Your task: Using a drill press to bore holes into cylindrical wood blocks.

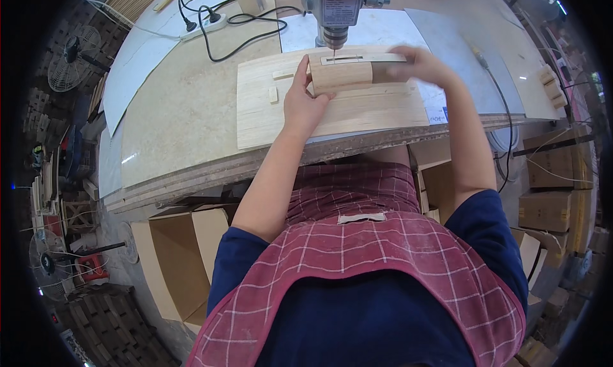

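The pale rectangular wooden block (343, 77) pointed lengthwise from left to right. The left hand (306, 105) gripped its left end; whether the blurred right hand (424, 67) gripped, I could not tell.

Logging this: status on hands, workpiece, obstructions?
Left hand on wooden block, left end; right hand blurred, right end. Drill bit at block's top, contact unclear. Small wood piece left of block.

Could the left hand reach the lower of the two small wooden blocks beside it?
Probably yes: the lower wooden block lies uncovered, nothing visible between, though the left hand is against the wooden workpiece.
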Motion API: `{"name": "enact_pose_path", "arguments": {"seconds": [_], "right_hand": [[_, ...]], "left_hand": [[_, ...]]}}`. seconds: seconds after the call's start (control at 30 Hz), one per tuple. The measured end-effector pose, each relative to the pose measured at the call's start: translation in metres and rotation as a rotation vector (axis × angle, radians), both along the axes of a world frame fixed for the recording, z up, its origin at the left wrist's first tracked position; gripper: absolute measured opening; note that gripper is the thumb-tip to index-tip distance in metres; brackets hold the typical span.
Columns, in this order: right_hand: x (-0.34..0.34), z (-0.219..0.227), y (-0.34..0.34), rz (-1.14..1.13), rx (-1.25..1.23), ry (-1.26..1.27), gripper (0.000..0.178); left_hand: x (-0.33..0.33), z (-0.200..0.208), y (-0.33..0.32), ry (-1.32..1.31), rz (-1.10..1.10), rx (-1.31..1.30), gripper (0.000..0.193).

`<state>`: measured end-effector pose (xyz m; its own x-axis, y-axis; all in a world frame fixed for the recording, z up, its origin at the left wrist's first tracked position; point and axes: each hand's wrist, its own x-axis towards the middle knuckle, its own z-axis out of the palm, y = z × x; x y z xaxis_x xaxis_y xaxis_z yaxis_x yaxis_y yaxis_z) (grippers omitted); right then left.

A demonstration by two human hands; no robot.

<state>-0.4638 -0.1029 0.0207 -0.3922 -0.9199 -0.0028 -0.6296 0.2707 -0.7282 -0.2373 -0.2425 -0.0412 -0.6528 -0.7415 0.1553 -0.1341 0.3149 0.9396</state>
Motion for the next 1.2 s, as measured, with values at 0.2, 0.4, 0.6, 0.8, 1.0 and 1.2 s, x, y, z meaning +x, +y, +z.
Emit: {"name": "enact_pose_path", "arguments": {"seconds": [0.2,0.4,0.6,0.8,1.0,1.2], "right_hand": [[0.038,-0.003,0.032,-0.059,-0.103,-0.006,0.035],[0.055,-0.001,0.068,-0.068,-0.124,-0.372,0.029],[0.072,-0.002,0.079,-0.048,-0.189,-0.599,0.024],[0.089,-0.002,0.082,-0.046,-0.191,-0.552,0.022],[0.093,-0.014,0.084,-0.017,-0.23,-0.536,0.022],[0.093,-0.019,0.081,0.002,-0.208,-0.526,0.022]], "left_hand": [[0.061,0.026,0.009,-0.114,-0.082,0.023,0.086],[0.14,0.046,0.012,0.256,-0.104,0.296,0.08],[0.18,0.046,0.009,0.308,0.17,0.504,0.047],[0.21,0.004,-0.001,0.675,-0.098,0.965,0.037],[0.188,0.012,0.023,1.1,-0.251,1.315,0.057],[0.199,-0.021,0.019,1.303,-0.572,1.395,0.068]]}}
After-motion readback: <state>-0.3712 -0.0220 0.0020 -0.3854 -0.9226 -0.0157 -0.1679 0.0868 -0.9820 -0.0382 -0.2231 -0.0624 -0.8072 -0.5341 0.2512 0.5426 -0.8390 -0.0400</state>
